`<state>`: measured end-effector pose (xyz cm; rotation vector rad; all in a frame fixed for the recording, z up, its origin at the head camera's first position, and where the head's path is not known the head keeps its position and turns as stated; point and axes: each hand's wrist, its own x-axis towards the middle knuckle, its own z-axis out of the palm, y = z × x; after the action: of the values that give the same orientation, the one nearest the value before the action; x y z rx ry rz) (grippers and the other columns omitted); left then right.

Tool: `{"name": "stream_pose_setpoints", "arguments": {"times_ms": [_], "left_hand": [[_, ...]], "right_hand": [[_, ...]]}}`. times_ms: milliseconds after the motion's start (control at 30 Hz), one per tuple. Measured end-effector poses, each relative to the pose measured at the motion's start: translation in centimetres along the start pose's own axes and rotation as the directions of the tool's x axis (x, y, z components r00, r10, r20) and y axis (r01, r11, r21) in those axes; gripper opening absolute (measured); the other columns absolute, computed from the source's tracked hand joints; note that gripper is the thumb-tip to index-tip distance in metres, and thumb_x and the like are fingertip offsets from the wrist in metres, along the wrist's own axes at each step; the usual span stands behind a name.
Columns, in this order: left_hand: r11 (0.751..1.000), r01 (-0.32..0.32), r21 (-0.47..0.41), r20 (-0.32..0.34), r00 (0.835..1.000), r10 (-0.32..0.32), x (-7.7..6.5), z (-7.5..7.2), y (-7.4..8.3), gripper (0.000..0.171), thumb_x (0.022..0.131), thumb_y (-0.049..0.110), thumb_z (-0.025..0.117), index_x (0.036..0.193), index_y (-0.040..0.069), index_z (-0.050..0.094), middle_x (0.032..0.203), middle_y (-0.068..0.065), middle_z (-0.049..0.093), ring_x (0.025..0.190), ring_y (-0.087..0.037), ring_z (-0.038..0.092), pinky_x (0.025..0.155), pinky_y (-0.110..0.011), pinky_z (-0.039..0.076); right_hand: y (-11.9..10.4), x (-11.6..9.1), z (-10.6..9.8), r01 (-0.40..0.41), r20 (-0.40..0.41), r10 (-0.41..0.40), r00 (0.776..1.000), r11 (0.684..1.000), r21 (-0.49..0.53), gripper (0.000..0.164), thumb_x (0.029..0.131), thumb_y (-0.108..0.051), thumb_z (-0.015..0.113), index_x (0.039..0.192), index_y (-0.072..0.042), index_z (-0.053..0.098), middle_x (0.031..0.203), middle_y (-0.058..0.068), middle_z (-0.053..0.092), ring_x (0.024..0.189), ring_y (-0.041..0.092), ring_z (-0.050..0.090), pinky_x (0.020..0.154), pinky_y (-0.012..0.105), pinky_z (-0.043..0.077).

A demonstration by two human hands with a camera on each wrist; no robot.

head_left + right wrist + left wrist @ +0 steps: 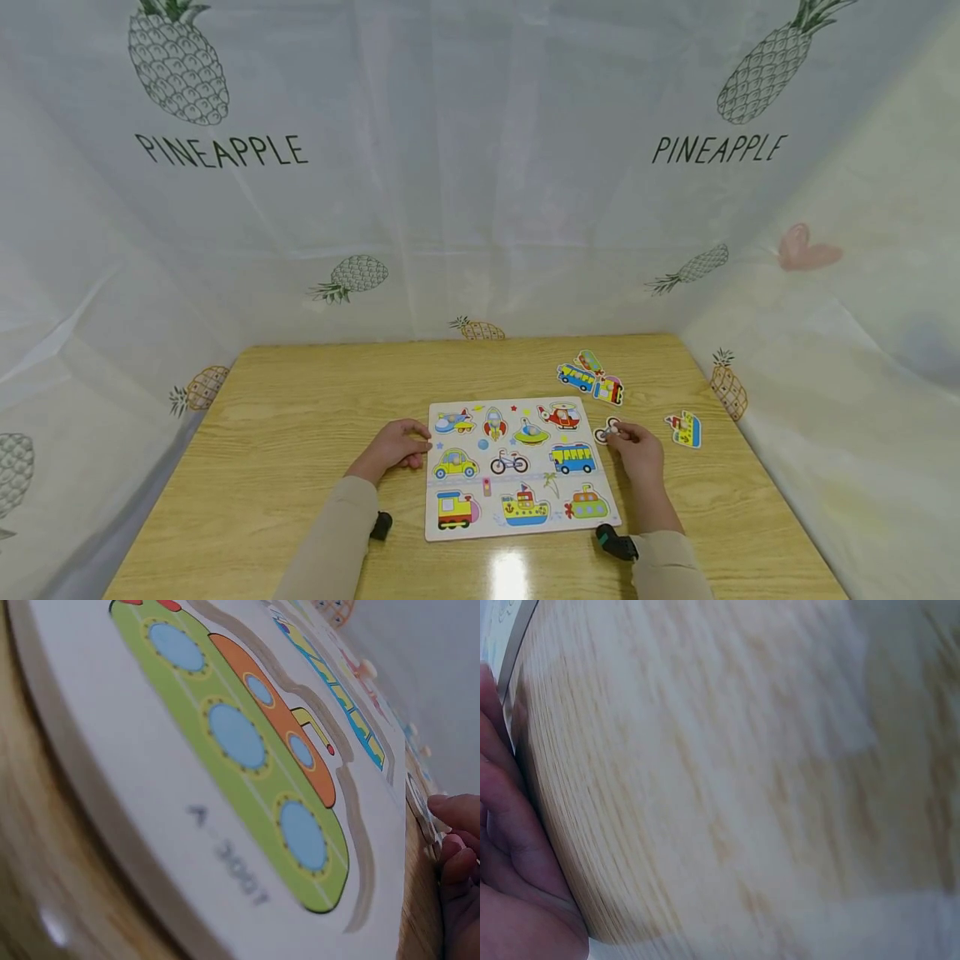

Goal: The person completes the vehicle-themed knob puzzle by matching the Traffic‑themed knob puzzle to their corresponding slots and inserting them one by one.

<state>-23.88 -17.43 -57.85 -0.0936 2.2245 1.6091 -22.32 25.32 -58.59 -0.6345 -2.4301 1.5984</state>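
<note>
At lower right in the head view, the right hand pinches the bicycle piece beside the puzzle board at lower centre. The left hand, fingers relaxed, touches the board's left edge.

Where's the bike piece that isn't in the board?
In the head view, the bike piece is in the right hand, just beside the right edge of the puzzle board.

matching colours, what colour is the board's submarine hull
The hull is green, best seen in the right wrist view.
</note>
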Motion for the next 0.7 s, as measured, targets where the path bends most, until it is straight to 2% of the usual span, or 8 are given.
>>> {"name": "stream_pose_setpoints", "arguments": {"times_ms": [267, 500, 700], "left_hand": [[1.0, 0.006, 0.016, -0.007, 1.0, -0.006, 0.04, -0.01, -0.01, 0.018, 0.09, 0.01, 0.071, 0.106, 0.003, 0.066, 0.06, -0.006, 0.063, 0.05, -0.012, 0.058, 0.049, -0.025, 0.045], [0.999, -0.016, 0.027, -0.011, 1.0, 0.016, -0.01, -0.1, -0.2, 0.019, 0.089, 0.01, 0.072, 0.106, 0.003, 0.066, 0.059, -0.006, 0.062, 0.05, -0.013, 0.059, 0.048, -0.025, 0.045], [1.0, -0.01, 0.025, -0.011, 1.0, 0.01, 0.02, 0.04, -0.08, 0.018, 0.09, 0.009, 0.071, 0.106, 0.002, 0.066, 0.06, -0.006, 0.062, 0.05, -0.012, 0.058, 0.048, -0.025, 0.045]], "right_hand": [[0.34, 0.08, 0.11, 0.042, -0.054, -0.044, 0.998, 0.998, -0.048, 0.027, 0.085, -0.007, 0.074, 0.107, 0.008, 0.068, 0.085, 0.008, 0.058, 0.078, 0.018, 0.049, 0.058, 0.02, 0.04], [0.26, 0.0, 0.21, 0.033, -0.095, -0.04, 0.995, 0.997, -0.075, 0.023, 0.084, -0.008, 0.075, 0.101, 0.007, 0.068, 0.082, 0.009, 0.059, 0.075, 0.02, 0.05, 0.059, 0.024, 0.039], [0.22, -0.07, 0.21, 0.011, -0.13, -0.021, 0.991, 0.997, -0.077, 0.023, 0.083, -0.01, 0.077, 0.098, 0.006, 0.069, 0.077, 0.008, 0.059, 0.07, 0.017, 0.05, 0.056, 0.025, 0.038]]}}
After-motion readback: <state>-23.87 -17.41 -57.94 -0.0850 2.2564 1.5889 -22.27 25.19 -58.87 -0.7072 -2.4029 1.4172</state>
